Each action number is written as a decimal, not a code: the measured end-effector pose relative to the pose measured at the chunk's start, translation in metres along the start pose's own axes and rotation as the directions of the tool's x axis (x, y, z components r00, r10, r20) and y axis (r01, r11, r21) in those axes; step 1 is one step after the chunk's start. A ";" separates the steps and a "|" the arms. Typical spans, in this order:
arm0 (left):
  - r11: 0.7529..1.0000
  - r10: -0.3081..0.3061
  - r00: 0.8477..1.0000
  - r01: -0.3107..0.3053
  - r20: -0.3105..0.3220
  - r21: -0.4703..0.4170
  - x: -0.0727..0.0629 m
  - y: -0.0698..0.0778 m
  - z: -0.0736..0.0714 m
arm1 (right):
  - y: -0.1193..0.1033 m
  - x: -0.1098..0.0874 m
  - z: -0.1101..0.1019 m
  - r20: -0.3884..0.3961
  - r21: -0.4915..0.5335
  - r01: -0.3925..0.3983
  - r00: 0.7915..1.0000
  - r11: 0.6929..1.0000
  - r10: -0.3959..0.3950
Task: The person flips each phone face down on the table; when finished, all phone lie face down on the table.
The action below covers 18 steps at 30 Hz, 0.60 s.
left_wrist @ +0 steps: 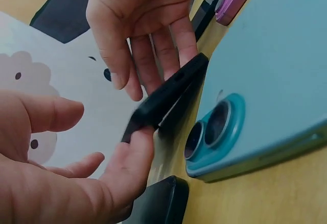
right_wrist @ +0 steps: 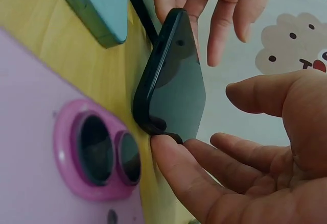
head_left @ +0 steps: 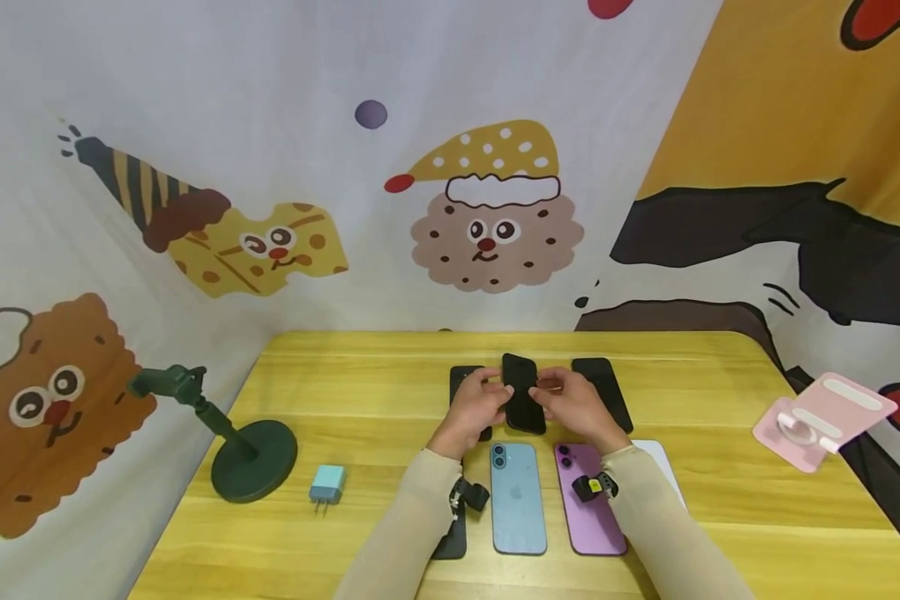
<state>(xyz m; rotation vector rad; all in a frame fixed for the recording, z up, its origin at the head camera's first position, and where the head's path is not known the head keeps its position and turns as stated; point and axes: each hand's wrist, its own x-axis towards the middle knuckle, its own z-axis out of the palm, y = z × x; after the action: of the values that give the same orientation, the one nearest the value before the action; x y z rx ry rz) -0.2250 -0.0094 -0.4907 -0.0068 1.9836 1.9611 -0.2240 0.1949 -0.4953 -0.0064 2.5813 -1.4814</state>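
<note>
A black phone (head_left: 524,400) is tilted between both hands near the table's middle back. In the right wrist view its glossy face (right_wrist: 179,91) reflects fingers. My left hand (head_left: 478,407) touches one long side with extended fingers, its thumb (left_wrist: 56,114) raised off the phone. On the opposite side my right hand (head_left: 576,406) has its fingertips at the phone's edge, its thumb (right_wrist: 260,94) also apart from it. Below the hands lie a light blue phone (head_left: 517,508) and a purple phone (head_left: 591,517), camera sides up.
Dark phones lie beside the left hand (head_left: 461,379), beyond the right hand (head_left: 607,387) and under the left forearm (head_left: 453,542). A white phone (head_left: 660,462) is partly behind the right sleeve. A green stand (head_left: 253,475) and a blue charger plug (head_left: 327,483) sit left, a pink stand (head_left: 817,421) right.
</note>
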 end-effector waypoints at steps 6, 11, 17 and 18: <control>0.999 0.003 1.000 -0.004 -0.009 -0.036 0.005 -0.004 0.001 | -0.002 0.000 0.003 0.004 0.015 -0.003 1.000 1.000 0.003; 0.998 0.026 1.000 -0.025 0.006 -0.063 0.008 -0.009 0.002 | -0.003 0.000 0.005 0.013 0.058 -0.011 1.000 0.998 0.010; 0.989 0.020 0.998 -0.011 0.058 -0.149 0.012 -0.011 0.002 | -0.002 0.003 0.006 0.033 0.125 -0.019 0.999 0.992 0.016; 0.985 0.016 0.997 -0.003 0.071 -0.173 0.013 -0.012 0.003 | -0.001 0.003 0.006 0.038 0.138 -0.022 0.999 0.990 0.017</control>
<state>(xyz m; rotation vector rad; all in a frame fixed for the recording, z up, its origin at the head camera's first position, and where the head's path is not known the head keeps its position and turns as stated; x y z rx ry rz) -0.2334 -0.0044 -0.5049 0.0298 1.7673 2.1028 -0.2263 0.1893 -0.4979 0.0082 2.4377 -1.6344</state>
